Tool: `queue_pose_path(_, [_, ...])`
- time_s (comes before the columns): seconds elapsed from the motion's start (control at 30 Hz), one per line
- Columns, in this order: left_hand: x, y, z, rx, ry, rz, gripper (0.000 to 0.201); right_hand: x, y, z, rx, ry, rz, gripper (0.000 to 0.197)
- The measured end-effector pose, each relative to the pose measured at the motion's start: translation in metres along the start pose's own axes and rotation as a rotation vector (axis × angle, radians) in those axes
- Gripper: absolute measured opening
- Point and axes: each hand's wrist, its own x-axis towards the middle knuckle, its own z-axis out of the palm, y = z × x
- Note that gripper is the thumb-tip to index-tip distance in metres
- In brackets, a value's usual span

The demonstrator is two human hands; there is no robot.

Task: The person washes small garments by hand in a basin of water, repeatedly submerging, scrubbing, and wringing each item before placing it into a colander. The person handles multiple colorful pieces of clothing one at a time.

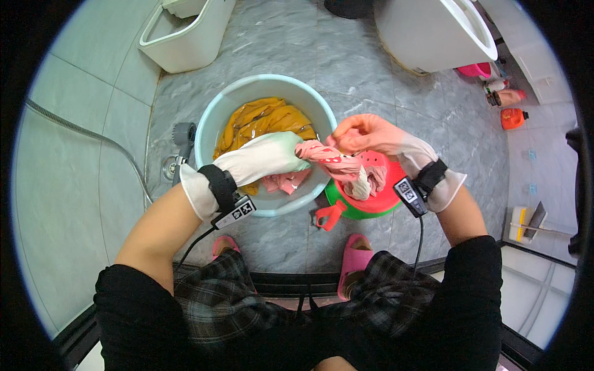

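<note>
A twisted pink cloth (331, 159) with white patches stretches between my two gloved hands, above the right rim of a pale blue basin (207, 117). My left hand (272, 150), in a whitish glove with a green tint, is closed round its left end. On the right, my right hand (362, 133), in a pink-tinted glove, has its fingers pinched on the cloth's upper side. The cloth's lower end hangs over a red and green stool (393, 179) with holes in its top. Mustard-yellow fabric (266, 119) and a pink piece of fabric (288, 181) lie in the basin.
A red handle (331, 214) sticks out beside the stool. To the basin's left are a grey shower head (184, 133) and a metal hose (93, 133). White fixtures (427, 37) stand farther off. Several bottles (512, 119) line the right wall. Cables hang from my wrist straps.
</note>
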Motion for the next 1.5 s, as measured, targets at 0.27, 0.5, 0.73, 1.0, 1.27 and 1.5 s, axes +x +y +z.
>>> queue_pose_path(0.27, [-0.019,-0.006,-0.005,-0.415,-0.048,-0.037,0.023,-0.089,0.034,-0.061,-0.176,0.839,0.315,0.018])
queue_pose_path(0.5, [0.001,-0.011,0.000,-0.351,-0.122,0.055,0.026,-0.101,0.057,-0.051,-0.485,1.038,0.411,0.064])
queue_pose_path(0.73, [0.019,-0.036,0.011,-0.750,-0.301,0.025,0.022,-0.032,0.019,0.063,-1.638,0.308,-0.399,0.083])
queue_pose_path(1.0, [0.021,-0.042,0.020,-0.868,-0.354,0.069,0.028,0.029,0.025,0.072,-1.862,0.296,-0.453,0.061])
queue_pose_path(1.27, [0.012,-0.036,0.027,-1.013,-0.396,0.065,0.030,0.028,0.016,0.058,-1.910,0.339,-0.329,0.020])
queue_pose_path(1.5, [0.030,-0.023,0.014,-0.059,0.231,0.056,0.027,0.043,0.035,0.044,-1.268,0.436,0.242,0.048])
